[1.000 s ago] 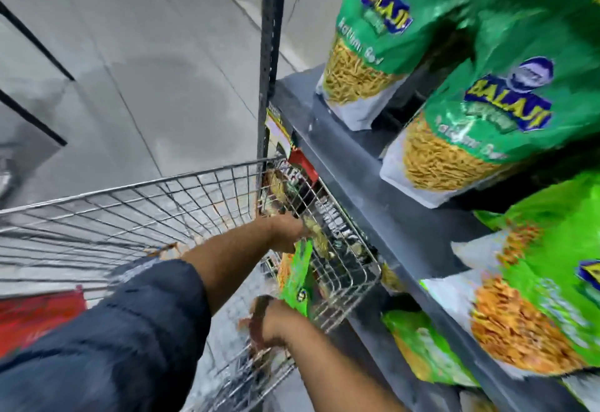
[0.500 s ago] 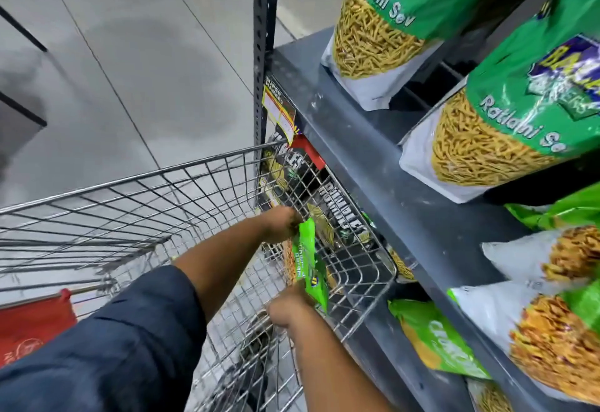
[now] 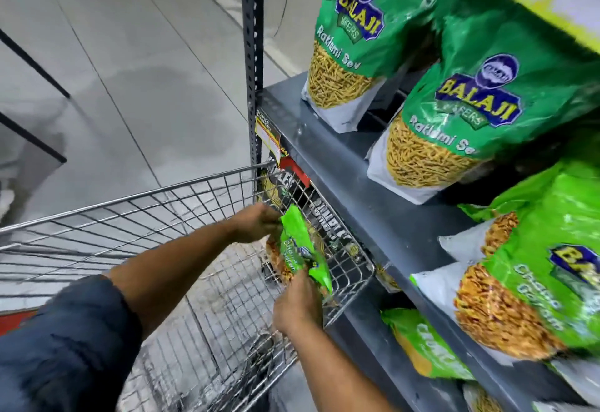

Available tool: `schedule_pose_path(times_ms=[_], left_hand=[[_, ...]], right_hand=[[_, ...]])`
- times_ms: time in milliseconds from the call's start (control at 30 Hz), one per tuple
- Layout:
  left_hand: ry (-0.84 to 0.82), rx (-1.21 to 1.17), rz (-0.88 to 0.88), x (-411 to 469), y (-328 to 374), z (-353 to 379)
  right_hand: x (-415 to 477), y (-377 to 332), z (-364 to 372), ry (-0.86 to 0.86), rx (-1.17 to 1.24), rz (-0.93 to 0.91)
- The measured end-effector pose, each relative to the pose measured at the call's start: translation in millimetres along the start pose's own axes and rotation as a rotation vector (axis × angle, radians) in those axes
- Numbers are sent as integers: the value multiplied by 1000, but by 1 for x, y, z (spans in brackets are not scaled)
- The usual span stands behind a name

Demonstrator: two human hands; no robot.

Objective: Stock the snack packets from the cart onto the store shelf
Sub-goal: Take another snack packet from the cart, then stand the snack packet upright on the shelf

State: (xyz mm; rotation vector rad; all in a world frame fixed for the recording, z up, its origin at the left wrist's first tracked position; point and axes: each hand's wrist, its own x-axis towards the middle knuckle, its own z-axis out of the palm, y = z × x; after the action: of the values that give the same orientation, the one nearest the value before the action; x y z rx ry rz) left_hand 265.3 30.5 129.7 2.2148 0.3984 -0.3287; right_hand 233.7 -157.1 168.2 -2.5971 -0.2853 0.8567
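Note:
A light green snack packet [image 3: 303, 256] stands on edge inside the wire cart [image 3: 136, 207], near its front right corner. My left hand [image 3: 256, 223] grips the packet's top end. My right hand [image 3: 297, 306] holds its lower end. The grey metal store shelf [image 3: 350, 168] runs along the cart's right side. On it stand two dark green Ratlami Sev packets [image 3: 354, 41] [image 3: 461, 113]. Further right lie light green packets [image 3: 532, 269] like the one I hold.
A perforated dark upright post [image 3: 251, 54] stands at the shelf's left end, with price tags [image 3: 268, 139] below it. More green packets [image 3: 425, 350] lie on the lower shelf. Grey tiled floor [image 3: 130, 70] spreads to the left. The cart's red handle part [image 3: 13, 320] is at the left edge.
Both hands have lifted the green packet a little higher in the cart. My view has tilted up, showing more of the shelf packets.

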Motion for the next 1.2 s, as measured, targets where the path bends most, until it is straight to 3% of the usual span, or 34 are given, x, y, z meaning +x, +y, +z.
schedule_pose_path(times_ms=[300, 433, 667, 833, 1033, 1200], left_hand=[[205, -297, 103, -84, 71, -58], [155, -451, 231, -119, 127, -66], [76, -418, 442, -152, 221, -42], [38, -400, 519, -156, 284, 2], [-119, -473, 610, -154, 377, 92], [-254, -485, 668, -159, 443, 172]], right_hand=[[-49, 16, -76, 471, 399, -395], [-74, 36, -116, 664, 551, -482], [-134, 92, -175, 819, 769, -553], [-176, 145, -212, 954, 851, -549], [-221, 236, -253, 1216, 942, -456], [-260, 315, -275, 1369, 872, -341]])
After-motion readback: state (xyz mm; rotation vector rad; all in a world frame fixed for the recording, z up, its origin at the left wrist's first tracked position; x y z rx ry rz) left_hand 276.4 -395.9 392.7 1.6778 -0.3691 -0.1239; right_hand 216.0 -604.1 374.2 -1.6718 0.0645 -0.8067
